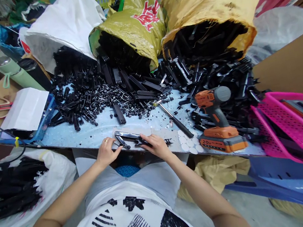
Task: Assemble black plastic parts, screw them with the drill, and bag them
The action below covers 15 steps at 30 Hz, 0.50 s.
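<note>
I see my left hand (106,152) and right hand (156,145) both pinching the black hinged clip (128,138), its long axis lying left-to-right along the desk (93,133) edge between them.

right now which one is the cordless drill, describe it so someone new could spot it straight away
Start at the pale blue table heaped with black plastic parts. Go to its right end, just left of the pink basket. The cordless drill stands upright there on its battery base, the only orange and grey thing among the black pieces.
</note>
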Tool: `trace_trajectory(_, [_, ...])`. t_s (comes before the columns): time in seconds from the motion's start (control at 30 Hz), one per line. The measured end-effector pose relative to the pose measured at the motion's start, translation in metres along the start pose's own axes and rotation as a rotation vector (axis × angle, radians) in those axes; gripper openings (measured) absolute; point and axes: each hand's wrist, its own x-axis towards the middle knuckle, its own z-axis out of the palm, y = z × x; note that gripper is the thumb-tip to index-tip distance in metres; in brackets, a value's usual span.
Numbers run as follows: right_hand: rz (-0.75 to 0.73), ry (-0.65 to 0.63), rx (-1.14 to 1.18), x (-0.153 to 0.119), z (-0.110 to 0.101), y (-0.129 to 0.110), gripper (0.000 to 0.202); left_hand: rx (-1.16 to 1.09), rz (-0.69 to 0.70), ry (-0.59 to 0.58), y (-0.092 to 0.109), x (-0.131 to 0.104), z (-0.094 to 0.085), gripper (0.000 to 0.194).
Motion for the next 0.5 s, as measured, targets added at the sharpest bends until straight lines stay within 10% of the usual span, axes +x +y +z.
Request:
trace_trajectory(0.2, [-0.004,-0.016,0.007,0.004,-0.005,0.000,0.049,-0.060,-0.018,-0.163,0.016,0.002,0.002,0.012])
trace_trajectory(0.5, [0.014,0.007,-0.006,0.003,-0.003,-0.003,0.047,-1.253,-0.748,-0.018,0.009,0.044,-0.026,0.040])
